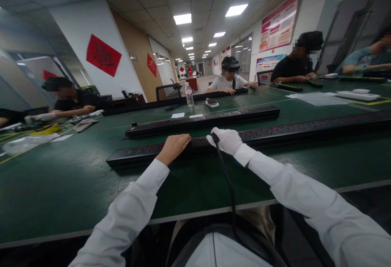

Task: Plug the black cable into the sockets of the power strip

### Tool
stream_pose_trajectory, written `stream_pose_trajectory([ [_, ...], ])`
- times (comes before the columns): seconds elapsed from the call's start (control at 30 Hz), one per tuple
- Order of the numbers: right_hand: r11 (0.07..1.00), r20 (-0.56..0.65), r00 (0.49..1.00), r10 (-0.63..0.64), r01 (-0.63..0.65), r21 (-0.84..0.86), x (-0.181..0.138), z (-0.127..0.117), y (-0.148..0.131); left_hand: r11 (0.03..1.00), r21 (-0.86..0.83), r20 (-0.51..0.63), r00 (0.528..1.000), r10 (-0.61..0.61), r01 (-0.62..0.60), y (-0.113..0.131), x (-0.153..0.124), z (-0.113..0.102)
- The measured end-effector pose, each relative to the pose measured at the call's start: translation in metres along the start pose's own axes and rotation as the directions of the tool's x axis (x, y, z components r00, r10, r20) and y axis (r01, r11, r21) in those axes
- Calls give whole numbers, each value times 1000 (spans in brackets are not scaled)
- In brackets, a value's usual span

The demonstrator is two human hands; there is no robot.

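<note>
Clasping a black plug (pixel 215 137) in the white-gloved right hand (pixel 229 141), at the long black power strip with red-dotted sockets (pixel 265 136).
Facing the strip crosswise under both hands, long axis running left to right; resting the bare left hand (pixel 175 147) on it nearer the left end, cannot tell whether gripping; trailing a black cord (pixel 229 179) lapward from the plug, cannot tell whether touching a socket; looking, past a second, shorter black strip (pixel 201 121), towards a clear plastic bottle (pixel 189 95), contents unclear.
</note>
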State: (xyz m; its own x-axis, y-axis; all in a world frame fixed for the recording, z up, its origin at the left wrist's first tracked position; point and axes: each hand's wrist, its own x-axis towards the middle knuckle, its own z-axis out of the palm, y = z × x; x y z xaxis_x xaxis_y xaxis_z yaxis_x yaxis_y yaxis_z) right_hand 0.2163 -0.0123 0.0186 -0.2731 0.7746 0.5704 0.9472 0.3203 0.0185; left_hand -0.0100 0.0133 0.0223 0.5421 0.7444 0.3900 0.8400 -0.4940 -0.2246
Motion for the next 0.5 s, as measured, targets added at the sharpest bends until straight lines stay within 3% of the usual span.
stream_pose_trajectory([
  [0.5,1000,-27,1000,13,-13,-4,1,3,-1,1000,24,52,999,4,-5,3,3,-3],
])
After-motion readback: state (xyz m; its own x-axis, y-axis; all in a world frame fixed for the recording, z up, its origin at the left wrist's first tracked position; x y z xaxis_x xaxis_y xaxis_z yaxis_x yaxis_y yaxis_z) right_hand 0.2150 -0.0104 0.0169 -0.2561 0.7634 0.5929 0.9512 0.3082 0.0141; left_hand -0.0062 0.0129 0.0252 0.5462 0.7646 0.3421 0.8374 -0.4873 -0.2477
